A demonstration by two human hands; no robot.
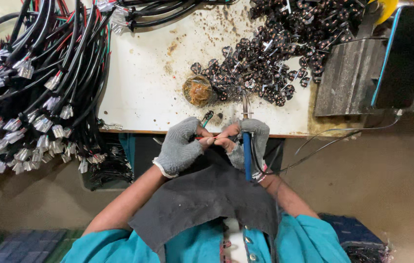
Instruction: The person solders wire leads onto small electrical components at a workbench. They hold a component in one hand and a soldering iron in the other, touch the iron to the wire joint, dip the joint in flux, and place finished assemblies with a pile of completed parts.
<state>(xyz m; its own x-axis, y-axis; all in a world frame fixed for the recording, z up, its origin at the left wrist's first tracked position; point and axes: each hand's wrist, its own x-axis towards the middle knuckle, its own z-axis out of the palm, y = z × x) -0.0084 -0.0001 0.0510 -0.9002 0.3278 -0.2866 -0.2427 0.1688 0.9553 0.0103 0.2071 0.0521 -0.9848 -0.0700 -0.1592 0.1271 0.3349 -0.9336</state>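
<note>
left hand (pixel 180 146) fingers pinch thin red wire (pixel 206 138) | right hand (pixel 248 142) grips blue-handled soldering iron (pixel 246 155)

A thin red wire (pixel 206 138) lies flat between the fingers, just past the near edge of the table. A blue-handled soldering tool (pixel 246 151) stands upright beside it, its metal tip pointing far.
</note>
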